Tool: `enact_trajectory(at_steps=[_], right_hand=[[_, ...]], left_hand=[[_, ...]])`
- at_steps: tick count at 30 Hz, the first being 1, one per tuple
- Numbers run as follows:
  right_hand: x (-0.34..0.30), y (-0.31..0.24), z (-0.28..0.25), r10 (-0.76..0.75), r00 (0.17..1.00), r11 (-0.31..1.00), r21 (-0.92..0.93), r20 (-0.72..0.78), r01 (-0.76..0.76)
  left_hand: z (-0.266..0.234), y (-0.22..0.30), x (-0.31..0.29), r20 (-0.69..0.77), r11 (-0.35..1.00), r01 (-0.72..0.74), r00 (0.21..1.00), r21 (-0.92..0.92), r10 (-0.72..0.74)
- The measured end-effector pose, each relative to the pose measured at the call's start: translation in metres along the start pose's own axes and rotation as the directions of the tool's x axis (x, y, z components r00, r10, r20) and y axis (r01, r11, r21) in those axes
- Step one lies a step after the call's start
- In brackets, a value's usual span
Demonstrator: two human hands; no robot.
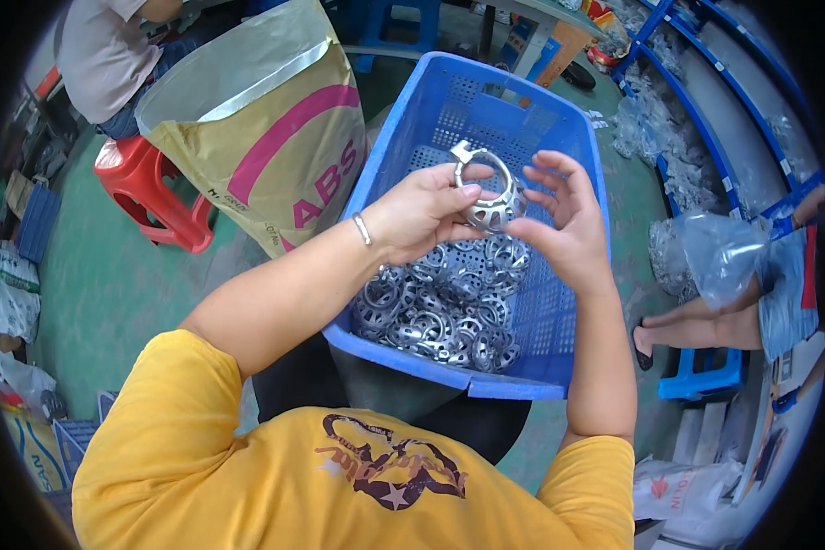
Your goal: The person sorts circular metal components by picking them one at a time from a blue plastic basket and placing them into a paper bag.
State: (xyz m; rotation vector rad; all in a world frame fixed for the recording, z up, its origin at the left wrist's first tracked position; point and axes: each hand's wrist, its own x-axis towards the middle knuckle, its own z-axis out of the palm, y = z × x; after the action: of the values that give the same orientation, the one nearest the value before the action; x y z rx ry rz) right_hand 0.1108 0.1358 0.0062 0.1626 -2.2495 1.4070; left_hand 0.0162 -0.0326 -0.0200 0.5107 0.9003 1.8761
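Over the blue crate, my left hand [434, 209] pinches a silver ring-shaped part [495, 213] between thumb and fingers. The part has a round hoop on top, a small block at the hoop's upper left, and a slotted, cup-like lower body. Close to its right side is my right hand [566, 215], fingers curved and spread apart; whether its thumb touches the part I cannot tell. Below both hands, a heap of similar silver parts [431, 316] lies in the near left portion of the blue plastic crate [573, 353].
A large tan sack [247, 151] stands open-topped against the crate's left side. Beyond it, a person [110, 60] sits on a red stool [160, 197]. At right are a blue stool [701, 374], another person's legs [706, 328], and blue-edged shelves [706, 137] with clear bags.
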Motion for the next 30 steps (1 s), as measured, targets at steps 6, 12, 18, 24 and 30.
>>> enact_trajectory(at_steps=[6, 12, 18, 24, 30], right_hand=[[0.003, 0.001, -0.013, 0.560, 0.792, 0.743, 0.275, 0.243, -0.610], [0.003, -0.004, -0.011, 0.344, 0.853, 0.612, 0.595, 0.392, -0.520], [0.002, -0.010, -0.009, 0.176, 0.940, 0.831, 0.468, 0.292, -0.301], [0.006, 0.018, -0.005, 0.246, 0.950, 0.875, 0.377, 0.193, -0.303], [-0.008, 0.099, -0.023, 0.628, 0.743, 0.670, -0.645, 0.230, -0.367]], left_hand=[[0.010, 0.000, -0.001, 0.127, 0.694, -0.325, 0.938, 0.642, 0.322], [0.025, -0.004, -0.011, 0.300, 0.170, -0.501, 0.719, 0.848, 0.627], [0.012, 0.012, -0.006, -0.144, 0.994, -0.099, 0.984, 0.044, 0.104], [0.012, 0.017, -0.011, -0.153, 0.862, -0.323, 0.901, 0.391, 0.407], [-0.068, 0.171, -0.033, 0.078, 0.022, -0.382, 0.244, 0.924, 0.966]])
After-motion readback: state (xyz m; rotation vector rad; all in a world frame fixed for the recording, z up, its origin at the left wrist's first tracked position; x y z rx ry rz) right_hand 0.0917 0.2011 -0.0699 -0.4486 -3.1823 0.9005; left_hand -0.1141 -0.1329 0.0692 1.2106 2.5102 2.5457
